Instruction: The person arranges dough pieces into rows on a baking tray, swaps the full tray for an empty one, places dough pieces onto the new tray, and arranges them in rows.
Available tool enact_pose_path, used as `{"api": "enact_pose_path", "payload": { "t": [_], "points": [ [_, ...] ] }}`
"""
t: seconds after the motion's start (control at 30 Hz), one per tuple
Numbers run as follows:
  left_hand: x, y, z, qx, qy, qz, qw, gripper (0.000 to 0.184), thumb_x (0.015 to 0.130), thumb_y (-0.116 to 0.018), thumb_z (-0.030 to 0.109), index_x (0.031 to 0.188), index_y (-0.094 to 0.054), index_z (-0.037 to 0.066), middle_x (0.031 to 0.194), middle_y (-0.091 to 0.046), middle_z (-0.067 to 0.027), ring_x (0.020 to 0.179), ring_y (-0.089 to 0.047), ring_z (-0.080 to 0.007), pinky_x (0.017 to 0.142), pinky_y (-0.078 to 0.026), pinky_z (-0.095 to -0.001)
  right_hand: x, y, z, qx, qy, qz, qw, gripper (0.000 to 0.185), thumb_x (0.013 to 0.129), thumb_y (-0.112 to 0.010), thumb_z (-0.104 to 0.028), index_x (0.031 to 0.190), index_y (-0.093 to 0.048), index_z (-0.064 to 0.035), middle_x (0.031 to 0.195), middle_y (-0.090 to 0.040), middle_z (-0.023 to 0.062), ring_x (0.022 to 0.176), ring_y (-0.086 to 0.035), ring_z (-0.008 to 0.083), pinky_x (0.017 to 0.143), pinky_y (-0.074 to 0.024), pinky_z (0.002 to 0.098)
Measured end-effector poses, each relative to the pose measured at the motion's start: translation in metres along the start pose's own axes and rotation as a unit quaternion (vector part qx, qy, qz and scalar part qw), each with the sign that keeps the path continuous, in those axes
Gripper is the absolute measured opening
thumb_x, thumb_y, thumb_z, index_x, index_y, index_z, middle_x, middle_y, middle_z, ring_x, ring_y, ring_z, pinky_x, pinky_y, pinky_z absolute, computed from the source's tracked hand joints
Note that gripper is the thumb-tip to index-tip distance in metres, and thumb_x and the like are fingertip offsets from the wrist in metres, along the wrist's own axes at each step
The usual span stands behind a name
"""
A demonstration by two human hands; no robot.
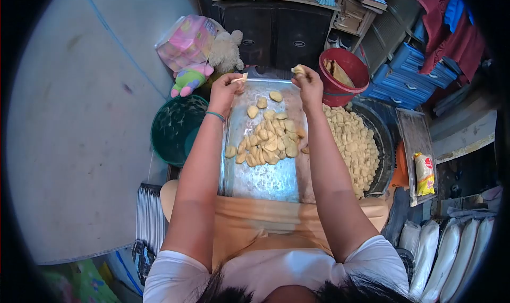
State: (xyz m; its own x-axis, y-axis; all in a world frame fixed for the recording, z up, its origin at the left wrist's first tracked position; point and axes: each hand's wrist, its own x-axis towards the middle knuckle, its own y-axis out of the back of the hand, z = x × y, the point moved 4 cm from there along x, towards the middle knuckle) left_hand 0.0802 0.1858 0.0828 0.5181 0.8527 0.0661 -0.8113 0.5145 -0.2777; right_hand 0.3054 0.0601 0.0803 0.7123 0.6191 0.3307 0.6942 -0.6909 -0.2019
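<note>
At the tray's far left corner, my left hand [227,90] is closed with a pale dough piece [243,78] pinched at its fingertips. My right hand [309,86], by the far right corner, pinches another dough piece [298,69] between thumb and fingers. Between my forearms lies a shiny metal tray [260,186], its near edge over my lap. A heap of flattened oval dough pieces [270,138] covers its middle, overlapping one another. Several single pieces, such as one oval [275,96], lie apart nearer the far edge.
Right of the tray, a wide black tub [385,157] holds many small dough lumps [353,146]. Behind it stands a red bucket [340,90]. A green basin [172,130] sits at left, below plush toys [227,50]. Further right, a yellow packet [424,174] rests on a narrow tray [417,127].
</note>
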Motion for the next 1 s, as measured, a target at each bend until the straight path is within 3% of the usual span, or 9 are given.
{"api": "enact_pose_path", "payload": {
  "t": [0.13, 0.2, 0.27, 0.33, 0.43, 0.53, 0.7, 0.8, 1.0],
  "points": [
    [0.040, -0.005, -0.022, 0.355, -0.189, 0.004, 0.916, 0.024, 0.079, -0.064, 0.002, 0.103, -0.068, 0.001, 0.102, -0.068, -0.0126, 0.085, -0.065, -0.0232, 0.078, -0.052, -0.0350, 0.006, -0.035, 0.013, -0.177, 0.038, -0.038, 0.983, 0.028, 0.083, -0.069, -0.003, 0.109, -0.061, -0.0008, 0.094, -0.065, 0.0071, 0.078, -0.063, 0.0128, 0.067, -0.0520, 0.0255],
    [0.041, -0.024, -0.028, 0.433, -0.227, -0.008, 0.872, 0.027, 0.076, -0.065, 0.004, 0.102, -0.070, 0.005, 0.103, -0.068, -0.0141, 0.088, -0.066, -0.0270, 0.080, -0.051, -0.0369, 0.007, -0.054, 0.027, -0.228, 0.086, -0.066, 0.968, 0.036, 0.077, -0.073, -0.007, 0.111, -0.062, -0.0061, 0.092, -0.068, 0.0113, 0.076, -0.067, 0.0260, 0.073, -0.0530, 0.0349],
    [0.038, -0.029, -0.032, 0.569, -0.190, -0.050, 0.798, 0.032, 0.076, -0.061, 0.003, 0.106, -0.070, 0.009, 0.105, -0.067, -0.0152, 0.102, -0.061, -0.0316, 0.088, -0.048, -0.0394, 0.007, -0.059, 0.057, -0.426, -0.010, -0.217, 0.878, 0.039, 0.077, -0.074, -0.015, 0.114, -0.062, -0.0074, 0.105, -0.067, 0.0138, 0.090, -0.066, 0.0324, 0.082, -0.0520, 0.0402],
    [0.032, -0.023, -0.038, 0.628, -0.197, -0.066, 0.750, 0.034, 0.076, -0.060, 0.002, 0.107, -0.070, 0.009, 0.106, -0.067, -0.0147, 0.109, -0.058, -0.0323, 0.092, -0.046, -0.0399, 0.001, -0.053, 0.055, -0.421, 0.051, -0.210, 0.881, 0.041, 0.075, -0.075, -0.020, 0.113, -0.064, -0.0088, 0.114, -0.064, 0.0146, 0.100, -0.063, 0.0339, 0.087, -0.0502, 0.0420],
    [0.016, -0.015, -0.017, 0.576, -0.303, -0.008, 0.759, 0.029, 0.078, -0.059, 0.005, 0.105, -0.070, 0.008, 0.109, -0.065, -0.0140, 0.106, -0.059, -0.0330, 0.089, -0.047, -0.0420, -0.005, -0.034, 0.045, -0.448, 0.019, -0.247, 0.859, 0.041, 0.071, -0.077, -0.022, 0.109, -0.067, -0.0095, 0.120, -0.060, 0.0150, 0.108, -0.059, 0.0348, 0.091, -0.0486, 0.0419],
    [0.030, 0.017, -0.034, 0.559, -0.220, -0.089, 0.794, 0.031, 0.076, -0.060, 0.000, 0.105, -0.069, 0.006, 0.110, -0.063, -0.0155, 0.104, -0.059, -0.0343, 0.090, -0.047, -0.0420, -0.003, -0.009, 0.054, -0.435, -0.038, -0.311, 0.844, 0.039, 0.066, -0.071, -0.010, 0.105, -0.068, -0.0073, 0.110, -0.062, 0.0165, 0.105, -0.061, 0.0351, 0.091, -0.0486, 0.0406],
    [0.039, 0.018, -0.043, 0.543, -0.199, -0.004, 0.816, 0.030, 0.077, -0.063, 0.000, 0.106, -0.067, 0.004, 0.104, -0.064, -0.0172, 0.102, -0.059, -0.0368, 0.089, -0.048, -0.0409, 0.017, -0.005, 0.071, -0.418, 0.025, -0.158, 0.894, 0.034, 0.070, -0.066, -0.006, 0.104, -0.068, -0.0088, 0.105, -0.062, 0.0171, 0.101, -0.060, 0.0359, 0.088, -0.0487, 0.0423],
    [0.041, 0.010, -0.045, 0.577, -0.212, 0.007, 0.789, 0.031, 0.079, -0.064, 0.009, 0.109, -0.068, 0.008, 0.109, -0.065, -0.0137, 0.111, -0.056, -0.0346, 0.093, -0.044, -0.0438, 0.001, -0.025, 0.033, -0.517, 0.127, -0.115, 0.839, 0.035, 0.070, -0.068, -0.009, 0.104, -0.068, -0.0108, 0.103, -0.060, 0.0155, 0.102, -0.059, 0.0357, 0.089, -0.0480, 0.0425],
    [0.031, -0.021, -0.051, 0.634, -0.228, -0.070, 0.736, 0.037, 0.079, -0.071, 0.031, 0.113, -0.069, 0.017, 0.116, -0.066, -0.0050, 0.128, -0.045, -0.0303, 0.106, -0.023, -0.0468, -0.044, -0.046, 0.042, -0.410, 0.069, -0.386, 0.824, 0.033, 0.068, -0.073, -0.014, 0.099, -0.066, -0.0075, 0.103, -0.061, 0.0141, 0.102, -0.059, 0.0340, 0.089, -0.0478, 0.0417]
  ]
}}
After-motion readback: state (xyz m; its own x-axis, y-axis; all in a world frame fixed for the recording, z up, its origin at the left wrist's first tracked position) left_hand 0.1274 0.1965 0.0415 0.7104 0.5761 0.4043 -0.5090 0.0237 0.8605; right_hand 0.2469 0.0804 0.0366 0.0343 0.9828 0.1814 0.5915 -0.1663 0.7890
